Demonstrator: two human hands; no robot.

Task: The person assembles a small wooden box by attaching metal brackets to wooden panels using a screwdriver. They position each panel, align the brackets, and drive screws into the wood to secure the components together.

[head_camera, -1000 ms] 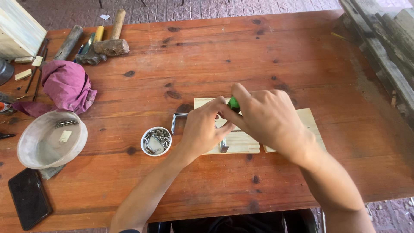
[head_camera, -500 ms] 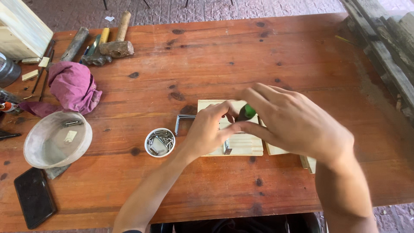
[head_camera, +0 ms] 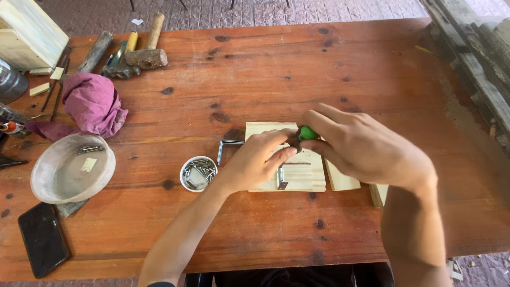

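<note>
head view: right hand (head_camera: 366, 151) now shifted left, fingers wrapped on green-handled screwdriver (head_camera: 306, 133) over pale wood block (head_camera: 297, 172); left hand (head_camera: 257, 162) pinching at tip, bracing on block, driving ongoing.

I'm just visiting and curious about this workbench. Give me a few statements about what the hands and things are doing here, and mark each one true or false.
1. The right hand grips a green-handled tool. True.
2. The left hand rests on a pale wooden board. True.
3. The small round cup left of the board is filled with water. False: it holds metal screws.
4. The mallet lies on the board under the hands. False: it lies at the table's far left corner.
5. A purple cloth lies beyond the large bowl. True.
6. The dark phone is in the left hand. False: it lies on the table's near left edge.
</note>
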